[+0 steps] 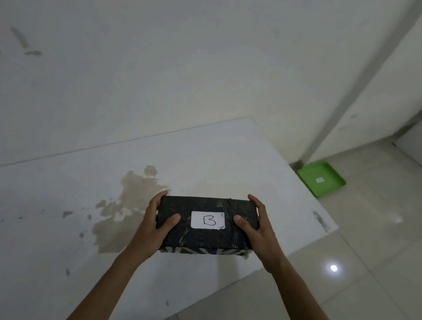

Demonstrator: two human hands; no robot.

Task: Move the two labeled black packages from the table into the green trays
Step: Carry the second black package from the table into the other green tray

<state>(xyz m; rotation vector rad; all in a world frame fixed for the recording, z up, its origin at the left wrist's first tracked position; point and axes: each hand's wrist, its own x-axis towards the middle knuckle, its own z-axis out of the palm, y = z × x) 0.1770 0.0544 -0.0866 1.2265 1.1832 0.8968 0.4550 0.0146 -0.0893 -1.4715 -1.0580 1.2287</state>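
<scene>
Head view: black package (206, 226) with white label "B" (208, 220) at lower centre, clasped end-to-end by left hand (154, 229) and right hand (255, 231) over the stained tabletop (62, 221); green tray (321, 178) on floor at right.

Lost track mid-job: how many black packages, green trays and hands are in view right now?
Black packages: 1, labelled B, held by the left hand and the right hand
Green trays: 1, on the floor
Hands: 2
Total: 4
</scene>
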